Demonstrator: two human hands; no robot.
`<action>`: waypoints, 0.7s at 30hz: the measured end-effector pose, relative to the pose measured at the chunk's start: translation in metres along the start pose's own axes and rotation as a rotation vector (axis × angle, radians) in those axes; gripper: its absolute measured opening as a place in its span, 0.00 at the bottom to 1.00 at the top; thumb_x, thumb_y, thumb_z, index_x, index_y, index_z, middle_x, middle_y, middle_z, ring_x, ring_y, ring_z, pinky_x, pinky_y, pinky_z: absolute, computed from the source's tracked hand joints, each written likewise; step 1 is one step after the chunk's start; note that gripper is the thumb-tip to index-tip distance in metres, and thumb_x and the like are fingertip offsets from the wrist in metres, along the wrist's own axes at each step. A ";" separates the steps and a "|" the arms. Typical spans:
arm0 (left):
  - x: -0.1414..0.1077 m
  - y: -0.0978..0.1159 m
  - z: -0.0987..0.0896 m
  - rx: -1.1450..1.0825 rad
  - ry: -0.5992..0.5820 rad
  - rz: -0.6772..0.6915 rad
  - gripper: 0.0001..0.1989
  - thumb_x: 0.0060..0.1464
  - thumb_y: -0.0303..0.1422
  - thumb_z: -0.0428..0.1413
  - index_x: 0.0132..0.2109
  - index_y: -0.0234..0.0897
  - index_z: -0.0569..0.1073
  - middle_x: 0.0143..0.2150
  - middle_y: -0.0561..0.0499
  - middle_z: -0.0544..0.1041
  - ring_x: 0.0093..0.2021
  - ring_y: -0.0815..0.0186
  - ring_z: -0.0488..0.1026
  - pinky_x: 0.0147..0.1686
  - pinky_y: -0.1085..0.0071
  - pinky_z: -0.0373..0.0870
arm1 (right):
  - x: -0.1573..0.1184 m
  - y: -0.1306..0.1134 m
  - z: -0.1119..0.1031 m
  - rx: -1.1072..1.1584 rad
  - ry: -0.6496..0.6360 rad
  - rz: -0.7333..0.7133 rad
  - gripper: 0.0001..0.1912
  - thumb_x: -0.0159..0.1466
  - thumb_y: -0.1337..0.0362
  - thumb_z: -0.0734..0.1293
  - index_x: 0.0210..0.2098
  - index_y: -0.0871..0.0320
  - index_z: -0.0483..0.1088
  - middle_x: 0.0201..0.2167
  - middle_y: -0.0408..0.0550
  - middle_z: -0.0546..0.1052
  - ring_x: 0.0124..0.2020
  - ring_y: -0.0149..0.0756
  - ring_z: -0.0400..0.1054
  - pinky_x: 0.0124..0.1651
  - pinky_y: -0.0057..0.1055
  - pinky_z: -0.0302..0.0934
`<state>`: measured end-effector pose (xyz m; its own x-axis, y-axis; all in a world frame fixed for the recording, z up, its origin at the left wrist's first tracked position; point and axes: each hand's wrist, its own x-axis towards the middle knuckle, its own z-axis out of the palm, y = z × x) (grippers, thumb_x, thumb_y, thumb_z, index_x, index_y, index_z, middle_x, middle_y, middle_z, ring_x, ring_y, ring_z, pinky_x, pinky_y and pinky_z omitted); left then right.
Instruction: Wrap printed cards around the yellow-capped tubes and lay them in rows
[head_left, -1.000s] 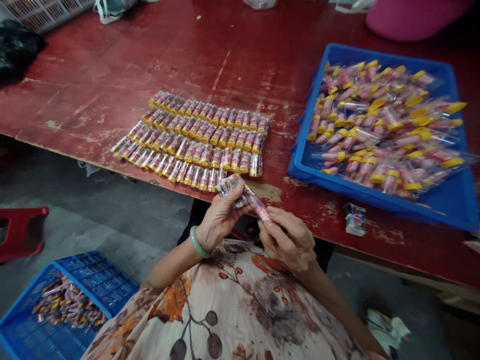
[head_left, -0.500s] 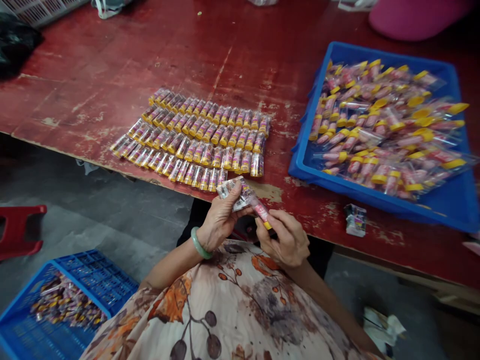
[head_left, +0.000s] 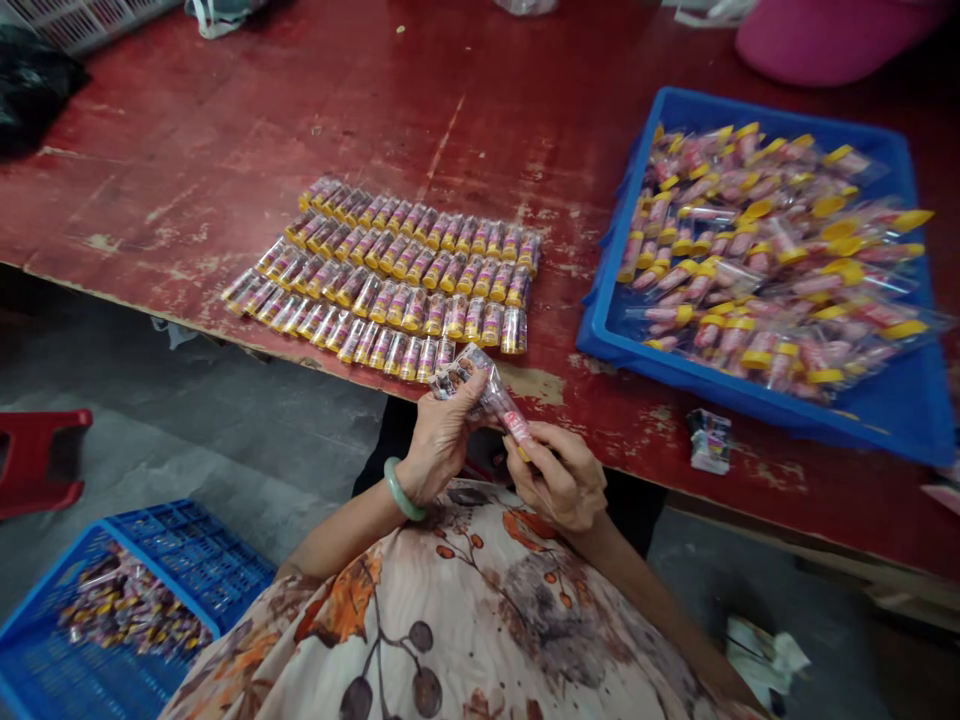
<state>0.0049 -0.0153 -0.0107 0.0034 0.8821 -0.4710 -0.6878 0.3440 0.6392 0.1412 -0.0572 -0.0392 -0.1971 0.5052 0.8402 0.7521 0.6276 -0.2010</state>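
My left hand (head_left: 439, 445), with a green bangle at the wrist, is closed on a small bunch of printed labels (head_left: 444, 383), the thumb pressed on top. My right hand (head_left: 562, 478) pinches the lower end of a clear plastic tube (head_left: 514, 424) with pink contents. Its yellow cap is mostly covered by the fingers. The tube's upper end meets the labels at my left fingers; whether a label is inside it I cannot tell. Just beyond my hands, capped tubes (head_left: 401, 300) with printed labels lie side by side in several rows on the red table (head_left: 360, 110).
At the right a blue tray (head_left: 750, 107) holds many pink-filled tubes with yellow caps. A stack of labels (head_left: 710, 442) lies near the table edge. On the floor at lower left are a blue crate (head_left: 191, 555) of tubes and a red stool (head_left: 45, 455). A pink tub (head_left: 825, 45) stands at far right.
My right hand has shifted slightly up and left with the tube, closer to my left hand. The labels in my left hand are tilted a little differently. The rows look unchanged.
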 end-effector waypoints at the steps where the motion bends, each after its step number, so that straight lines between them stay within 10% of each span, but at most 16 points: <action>1: 0.000 0.000 0.000 0.003 0.007 0.007 0.17 0.42 0.37 0.68 0.39 0.36 0.76 0.34 0.53 0.79 0.30 0.70 0.75 0.32 0.72 0.74 | 0.001 0.000 0.000 0.010 -0.003 0.030 0.23 0.55 0.73 0.73 0.48 0.54 0.66 0.39 0.48 0.76 0.37 0.35 0.75 0.37 0.31 0.73; 9: 0.001 0.003 -0.004 -0.029 0.023 -0.041 0.18 0.38 0.34 0.70 0.37 0.33 0.77 0.34 0.52 0.79 0.30 0.69 0.75 0.31 0.71 0.75 | 0.005 0.003 0.006 0.327 0.046 0.321 0.19 0.55 0.72 0.72 0.45 0.56 0.68 0.40 0.50 0.75 0.37 0.37 0.73 0.36 0.35 0.72; 21: 0.006 0.004 -0.012 -0.001 0.071 0.012 0.16 0.41 0.35 0.69 0.36 0.32 0.77 0.34 0.51 0.78 0.31 0.69 0.75 0.32 0.71 0.75 | 0.004 0.001 0.008 0.221 -0.015 0.174 0.23 0.53 0.75 0.73 0.47 0.59 0.67 0.40 0.54 0.76 0.39 0.37 0.74 0.38 0.32 0.72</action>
<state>-0.0063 -0.0129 -0.0186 -0.0565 0.8613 -0.5050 -0.6879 0.3329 0.6449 0.1359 -0.0499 -0.0403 -0.0879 0.6244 0.7762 0.6202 0.6441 -0.4478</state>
